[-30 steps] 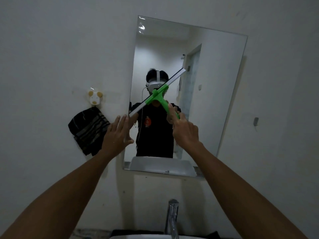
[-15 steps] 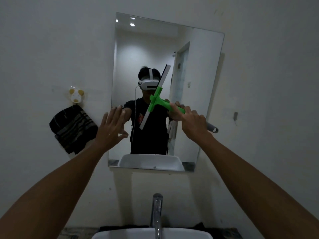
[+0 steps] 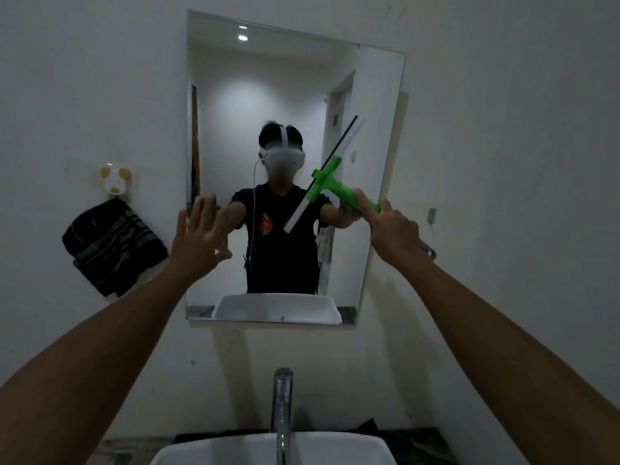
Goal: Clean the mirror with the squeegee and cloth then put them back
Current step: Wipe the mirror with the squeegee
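Squeegee (image 3: pixel 330 182) blade runs from one o'clock to seven; my right hand (image 3: pixel 394 229) grips its handle, left hand (image 3: pixel 201 239) spread, empty.

Cloth (image 3: pixel 112 245) left of mirror (image 3: pixel 375 129)

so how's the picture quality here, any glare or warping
Head view: dim and grainy overall; two ceiling lights glare at the top of the mirror; wide-angle lens tilts the mirror edges; forearms look stretched; left hand slightly soft, green squeegee fairly sharp.
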